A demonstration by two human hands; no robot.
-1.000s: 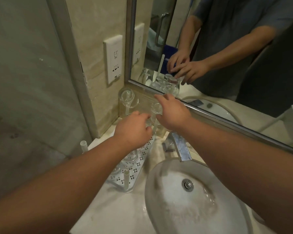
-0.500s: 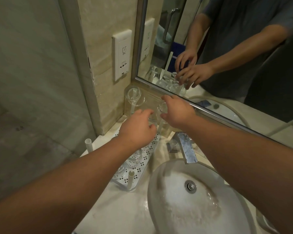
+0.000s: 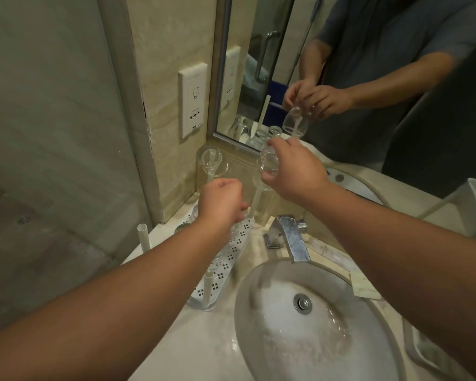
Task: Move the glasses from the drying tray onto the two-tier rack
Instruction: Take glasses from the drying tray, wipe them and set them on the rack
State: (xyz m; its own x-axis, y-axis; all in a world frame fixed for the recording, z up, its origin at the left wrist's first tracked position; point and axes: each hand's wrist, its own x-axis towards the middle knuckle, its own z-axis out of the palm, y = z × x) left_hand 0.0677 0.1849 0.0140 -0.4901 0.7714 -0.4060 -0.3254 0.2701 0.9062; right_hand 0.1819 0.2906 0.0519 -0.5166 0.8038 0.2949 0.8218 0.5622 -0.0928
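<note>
My right hand (image 3: 294, 171) is closed around a clear glass (image 3: 268, 160), held upside down and tilted, just above a white peg (image 3: 254, 200) of the drying tray (image 3: 232, 250). The tray is white and perforated, in the counter's back left corner. My left hand (image 3: 220, 202) is curled lower down with its fingertips at that peg's base; I cannot tell whether it grips anything. Another clear glass (image 3: 210, 160) sits upside down on a peg at the back. More glasses (image 3: 180, 228) on the tray are partly hidden under my left forearm.
A round basin (image 3: 313, 339) and a chrome tap (image 3: 290, 239) lie right of the tray. A mirror (image 3: 368, 78) stands behind, a wall socket (image 3: 193, 100) to the left. Bare pegs (image 3: 143, 237) stick up at the tray's near end. A paper card (image 3: 366, 288) lies right of the basin.
My right hand has lifted the glass upward, clear of the peg's top. My left hand has stayed low by the peg's base.
</note>
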